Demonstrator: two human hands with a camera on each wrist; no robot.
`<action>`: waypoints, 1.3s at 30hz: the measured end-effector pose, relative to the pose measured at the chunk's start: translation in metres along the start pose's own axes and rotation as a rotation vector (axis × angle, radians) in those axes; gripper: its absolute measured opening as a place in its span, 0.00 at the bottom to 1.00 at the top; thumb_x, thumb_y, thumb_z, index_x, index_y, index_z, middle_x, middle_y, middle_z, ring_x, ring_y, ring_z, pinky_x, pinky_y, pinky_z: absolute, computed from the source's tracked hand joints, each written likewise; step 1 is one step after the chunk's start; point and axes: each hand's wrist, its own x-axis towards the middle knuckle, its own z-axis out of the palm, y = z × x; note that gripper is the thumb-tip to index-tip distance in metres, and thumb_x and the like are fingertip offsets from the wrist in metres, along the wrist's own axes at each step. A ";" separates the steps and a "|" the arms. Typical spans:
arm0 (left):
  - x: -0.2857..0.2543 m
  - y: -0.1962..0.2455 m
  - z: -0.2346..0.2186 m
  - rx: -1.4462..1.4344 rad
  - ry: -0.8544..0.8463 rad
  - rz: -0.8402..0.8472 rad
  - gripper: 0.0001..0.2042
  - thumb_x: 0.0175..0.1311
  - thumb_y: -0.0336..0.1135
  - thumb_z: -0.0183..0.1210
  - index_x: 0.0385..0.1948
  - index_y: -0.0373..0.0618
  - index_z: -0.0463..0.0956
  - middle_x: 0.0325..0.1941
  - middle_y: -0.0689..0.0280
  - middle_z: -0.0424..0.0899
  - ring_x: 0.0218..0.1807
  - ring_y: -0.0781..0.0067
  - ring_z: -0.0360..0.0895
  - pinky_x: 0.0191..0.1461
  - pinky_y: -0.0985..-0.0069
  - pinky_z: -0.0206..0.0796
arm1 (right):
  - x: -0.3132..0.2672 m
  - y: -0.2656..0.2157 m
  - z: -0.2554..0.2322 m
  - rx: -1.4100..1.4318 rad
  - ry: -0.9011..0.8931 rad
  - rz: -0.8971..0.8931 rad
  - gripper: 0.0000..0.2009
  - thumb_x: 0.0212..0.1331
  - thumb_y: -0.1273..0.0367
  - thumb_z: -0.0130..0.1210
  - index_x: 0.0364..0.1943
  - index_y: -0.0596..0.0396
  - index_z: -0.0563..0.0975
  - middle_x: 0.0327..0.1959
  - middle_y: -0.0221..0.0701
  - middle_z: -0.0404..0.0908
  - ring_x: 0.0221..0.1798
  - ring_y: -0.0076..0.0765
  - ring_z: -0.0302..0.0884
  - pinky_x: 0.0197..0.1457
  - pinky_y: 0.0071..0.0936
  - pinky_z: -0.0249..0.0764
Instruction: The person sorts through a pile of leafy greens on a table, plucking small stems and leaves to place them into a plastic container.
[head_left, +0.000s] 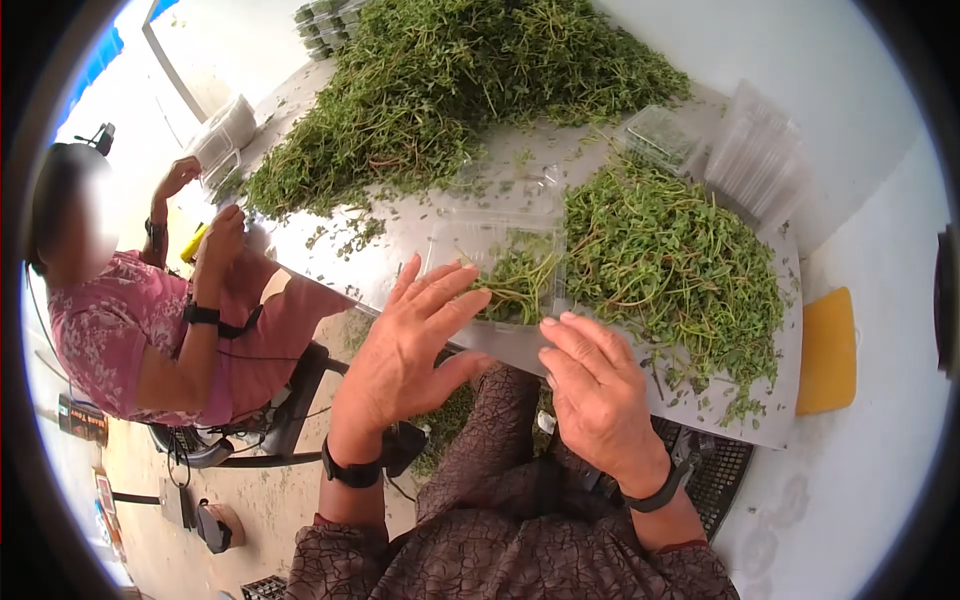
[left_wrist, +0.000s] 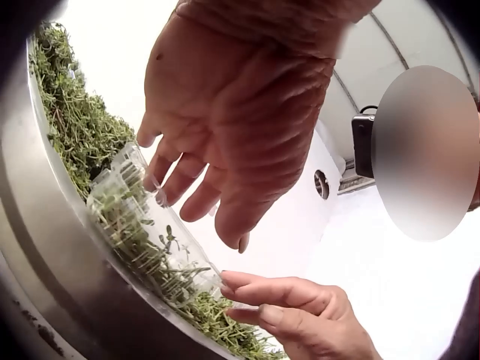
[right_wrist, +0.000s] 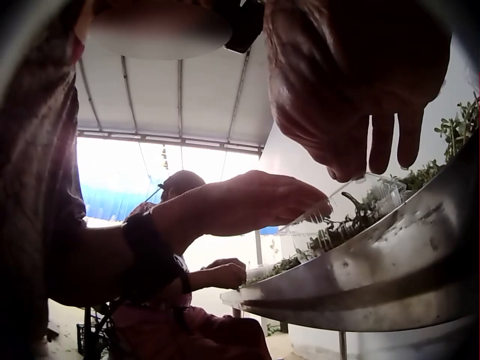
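Observation:
A clear plastic clamshell box (head_left: 445, 240) lies with its lid up near the table's front edge, sprigs of leafy greens (head_left: 530, 285) inside. My left hand (head_left: 405, 350) hovers over its left front side, fingers spread and palm down, holding nothing. At the opposite front corner is my right hand (head_left: 598, 395), its fingers fairly straight and fingertips right at the rim. The left wrist view shows the box (left_wrist: 124, 199) from the side, stems pressed against its wall. A loose heap of the same greens (head_left: 680, 270) adjoins the box on the right.
A larger mound of greens (head_left: 450, 90) covers the back of the metal table (head_left: 310, 245). Empty stacked boxes (head_left: 755, 155) and a filled one (head_left: 660, 135) stand back right. A yellow board (head_left: 828, 350) is beyond the right edge. Another person (head_left: 140, 320) sits at left.

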 end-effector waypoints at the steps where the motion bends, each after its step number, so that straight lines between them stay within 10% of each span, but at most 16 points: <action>1: -0.001 0.002 0.000 0.000 0.003 -0.005 0.29 0.46 0.35 0.71 0.56 0.44 0.76 0.61 0.55 0.77 0.68 0.53 0.69 0.77 0.48 0.46 | -0.001 0.000 0.000 0.000 -0.006 0.001 0.11 0.47 0.81 0.60 0.38 0.65 0.79 0.52 0.40 0.79 0.59 0.46 0.73 0.58 0.42 0.73; 16: 0.000 0.000 0.008 -0.036 0.018 0.002 0.18 0.47 0.30 0.68 0.43 0.41 0.76 0.45 0.59 0.81 0.56 0.58 0.76 0.76 0.48 0.50 | -0.002 0.003 0.000 -0.023 -0.010 0.017 0.11 0.48 0.80 0.62 0.38 0.64 0.80 0.55 0.37 0.79 0.58 0.46 0.75 0.57 0.42 0.74; 26: 0.019 0.011 0.023 -0.011 -0.058 0.066 0.23 0.47 0.33 0.69 0.48 0.43 0.78 0.54 0.59 0.80 0.62 0.56 0.73 0.75 0.49 0.52 | -0.003 0.004 0.002 -0.020 -0.009 -0.007 0.11 0.46 0.82 0.60 0.37 0.65 0.79 0.56 0.38 0.78 0.57 0.46 0.75 0.55 0.40 0.75; 34: 0.028 0.013 0.030 -0.007 0.008 0.066 0.11 0.46 0.35 0.69 0.30 0.42 0.81 0.36 0.63 0.79 0.45 0.58 0.76 0.53 0.63 0.66 | -0.003 0.006 0.003 -0.010 -0.018 0.022 0.13 0.46 0.82 0.59 0.39 0.65 0.80 0.58 0.37 0.77 0.58 0.45 0.75 0.57 0.39 0.75; 39: 0.025 0.013 0.028 0.009 -0.020 0.053 0.11 0.47 0.34 0.69 0.31 0.42 0.81 0.37 0.63 0.79 0.46 0.58 0.76 0.56 0.62 0.65 | -0.003 0.007 -0.007 0.018 -0.063 0.013 0.14 0.46 0.81 0.60 0.41 0.64 0.80 0.59 0.37 0.77 0.57 0.44 0.76 0.57 0.37 0.75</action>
